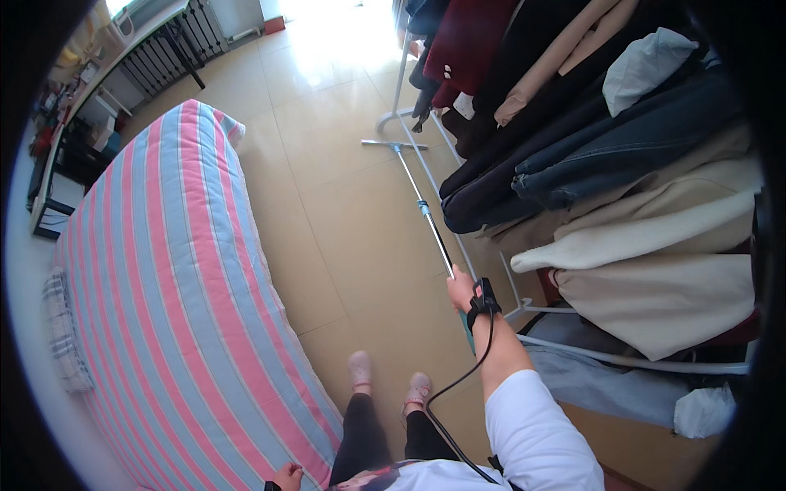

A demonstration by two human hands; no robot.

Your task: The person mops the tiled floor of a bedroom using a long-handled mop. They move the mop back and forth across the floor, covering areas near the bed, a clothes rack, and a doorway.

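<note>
My right hand is wrapped round the pole of a floor squeegee. The pole is silver with light-blue joints and a teal lower grip just behind my hand. Its wide, thin head lies flat on the tiles ahead, close to the foot of a white clothes rack. A black strap with a small device and a cable sits on my right wrist. At the lower edge my left hand shows only in part, fingers curled in, beside the striped bed. I see nothing in it.
The pink and blue bed runs along the left. Trousers, jeans and pale garments hang from the rack on the right, its legs reaching the floor near the pole. A long desk stands far left. Beige tiles lie between.
</note>
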